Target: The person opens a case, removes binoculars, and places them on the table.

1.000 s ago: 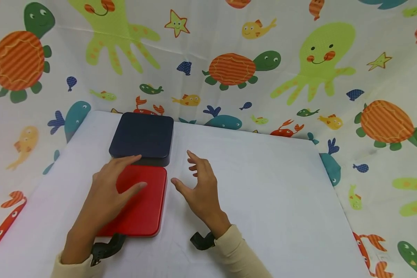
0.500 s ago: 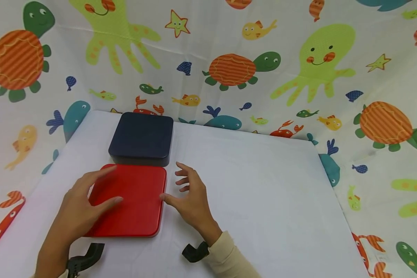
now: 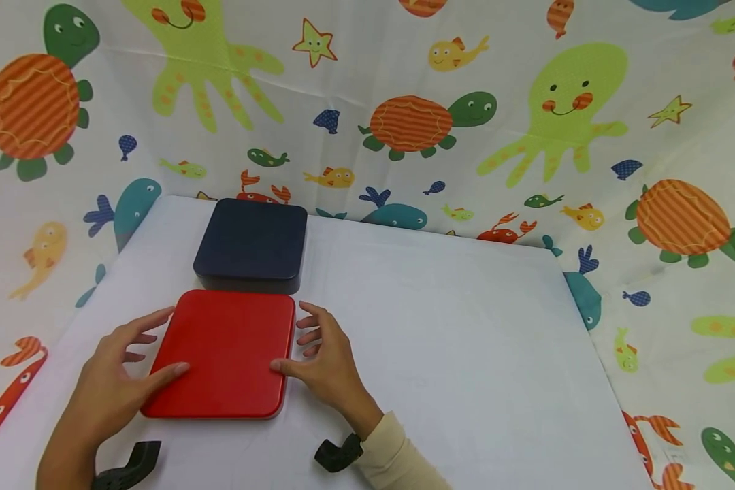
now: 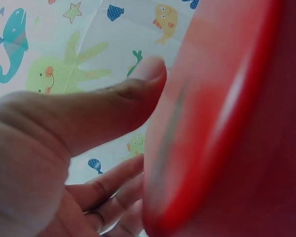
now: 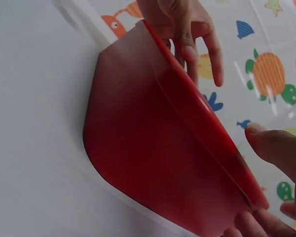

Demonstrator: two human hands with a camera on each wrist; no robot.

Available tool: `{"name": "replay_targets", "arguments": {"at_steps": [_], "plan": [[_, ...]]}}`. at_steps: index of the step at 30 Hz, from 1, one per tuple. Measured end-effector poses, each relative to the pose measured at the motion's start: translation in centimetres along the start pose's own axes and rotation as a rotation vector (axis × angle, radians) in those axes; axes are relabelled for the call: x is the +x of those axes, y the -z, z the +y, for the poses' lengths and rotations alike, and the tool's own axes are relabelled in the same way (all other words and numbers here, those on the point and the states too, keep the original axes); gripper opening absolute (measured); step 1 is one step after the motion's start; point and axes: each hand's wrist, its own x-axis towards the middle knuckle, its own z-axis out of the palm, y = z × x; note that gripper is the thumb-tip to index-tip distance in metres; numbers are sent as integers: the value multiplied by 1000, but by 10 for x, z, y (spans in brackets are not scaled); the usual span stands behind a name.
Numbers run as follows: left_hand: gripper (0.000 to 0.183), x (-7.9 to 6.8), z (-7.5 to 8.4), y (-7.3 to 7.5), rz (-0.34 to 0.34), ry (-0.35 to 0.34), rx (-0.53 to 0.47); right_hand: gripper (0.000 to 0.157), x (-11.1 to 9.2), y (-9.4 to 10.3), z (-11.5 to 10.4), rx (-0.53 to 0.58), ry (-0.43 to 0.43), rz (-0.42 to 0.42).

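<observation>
A red rounded-corner tin box [image 3: 226,354] lies flat on the white table, in front of a dark navy box [image 3: 251,238]. My left hand [image 3: 107,384] is at the red tin's left side, its fingers spread and its thumb over the lid. In the left wrist view the thumb [image 4: 133,94] appears apart from the tin. On the right side is my right hand [image 3: 327,364], fingers loosely bent along the tin's edge and thumb over the lid. The right wrist view shows that thumb [image 5: 276,148] off the lid, while the fingertips [image 5: 246,224] are close to or touching the side.
The white-covered table [image 3: 453,354] extends to the right of both boxes. Behind and around it hangs a curtain [image 3: 355,75] printed with sea animals. A black wrist mount [image 3: 128,466] sits below the left hand, and another mount [image 3: 338,454] below the right.
Both hands have come down beside the red tin. The left hand moved left and toward the body, off the top of the lid; the right moved left and nearer. The boxes stayed in place.
</observation>
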Motion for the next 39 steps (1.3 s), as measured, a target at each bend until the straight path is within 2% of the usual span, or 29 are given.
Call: {"name": "replay_targets", "arguments": {"at_steps": [9,15,21,28,39], "plan": [[114,-3,-10,-6,-12,16,-29,85,-3,-7,3,49,-63,-19],[112,-4,-10,-8,9,13,-34,79,-4,-11,3,117,-92,-3],[109,-6,-6,-8,21,15,-34,79,-6,-11,0,139,-114,8],[104,-7,-2,-5,39,63,8,78,-8,-12,-3,151,-108,25],[97,-15,8,2,78,12,88,80,-15,-9,-15,147,-61,47]]}}
